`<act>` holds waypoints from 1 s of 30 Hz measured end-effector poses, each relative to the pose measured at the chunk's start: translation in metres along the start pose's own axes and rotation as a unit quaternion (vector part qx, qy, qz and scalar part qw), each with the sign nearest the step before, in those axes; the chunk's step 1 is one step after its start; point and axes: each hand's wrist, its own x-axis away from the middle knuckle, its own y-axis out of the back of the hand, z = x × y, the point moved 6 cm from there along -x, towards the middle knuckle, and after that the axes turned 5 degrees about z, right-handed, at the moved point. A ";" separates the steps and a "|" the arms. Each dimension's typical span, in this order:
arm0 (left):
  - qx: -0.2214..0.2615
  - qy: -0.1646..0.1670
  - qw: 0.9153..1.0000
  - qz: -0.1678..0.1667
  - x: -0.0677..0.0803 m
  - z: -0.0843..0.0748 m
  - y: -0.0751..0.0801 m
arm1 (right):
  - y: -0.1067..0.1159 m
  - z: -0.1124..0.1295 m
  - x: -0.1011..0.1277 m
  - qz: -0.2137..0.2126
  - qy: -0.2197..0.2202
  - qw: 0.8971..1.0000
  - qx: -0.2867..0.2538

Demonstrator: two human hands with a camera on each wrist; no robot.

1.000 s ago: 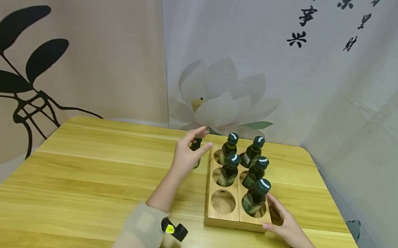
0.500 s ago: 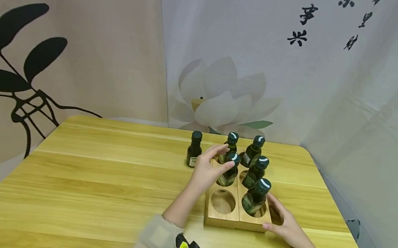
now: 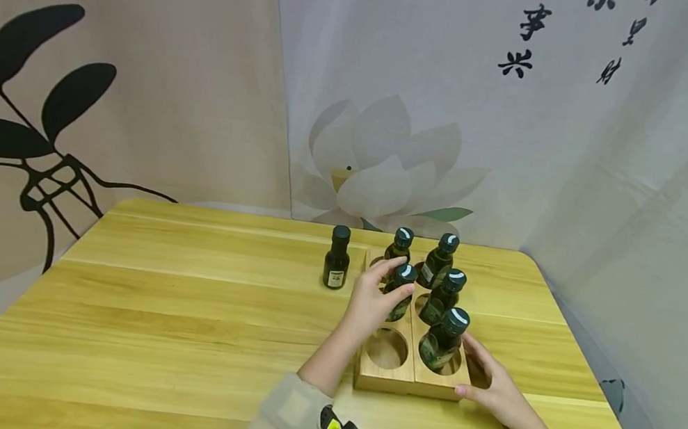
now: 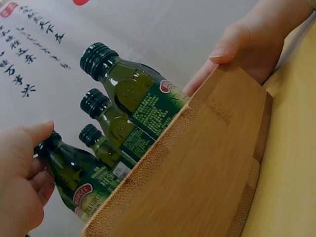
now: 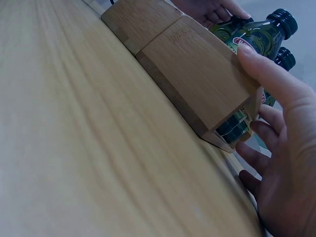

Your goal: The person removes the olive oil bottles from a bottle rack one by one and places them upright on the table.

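My left hand [image 3: 369, 304] pinches the dark green cap of an olive oil bottle [image 4: 79, 173], which stands in the middle hole of the left column of a wooden bottle rack [image 3: 385, 385]. Its thumb and fingers lie on either side of the cap. At the rack's front right corner, my right hand [image 3: 496, 393] grips the wood, thumb on the front face and fingers along the side. The front right hole holds another olive oil bottle [image 3: 442, 342]; several more stand behind. In the front left hole [image 3: 386, 348] only bare wood shows.
A darker small bottle [image 3: 336, 264] with a black cap stands on the table just left of the rack. The wooden table [image 3: 151, 313] stretches left. Behind it hangs a printed cloth [image 3: 206, 88].
My left hand has left the dark bottle beside the rack, moved right and towards me, and closed on the cap of the middle left bottle. My right hand stays put.
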 end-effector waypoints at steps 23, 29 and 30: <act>0.035 -0.031 0.998 -0.032 0.001 -0.025 0.010 | 0.001 -0.003 0.000 -0.004 0.001 1.000 0.011; 0.047 -0.039 0.997 -0.039 0.002 -0.044 0.016 | 0.001 -0.004 0.001 -0.006 0.000 1.000 0.011; 0.050 -0.042 0.997 -0.043 0.001 -0.041 0.016 | 0.001 -0.004 0.001 -0.006 -0.002 1.000 0.012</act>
